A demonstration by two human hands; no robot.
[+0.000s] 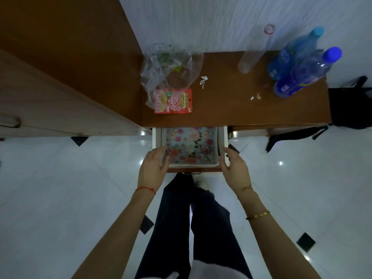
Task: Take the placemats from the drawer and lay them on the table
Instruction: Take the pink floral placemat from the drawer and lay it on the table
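mats (191,147) lie flat in drawer (223,141) btwn both hands; left hand (154,167) fingers relaxed at mats' left edge, right hand (234,168) spread, empty, by right wall.

Placemats (190,147): pale blue ground, pink and red rose print. Drawer (222,137): white walls. Table (231,105): reddish-brown wood. Packet (173,101): red, printed with pink flowers and yellow. Plastic bag (169,65): clear, dotted, green and yellow shapes seen inside. Two bottles (302,69): blue, blue caps. Third bottle (251,57): clear. Floor (60,188): white tile, dark diamond insets. Left wrist string (145,189): red. Trousers (209,218): dark navy.
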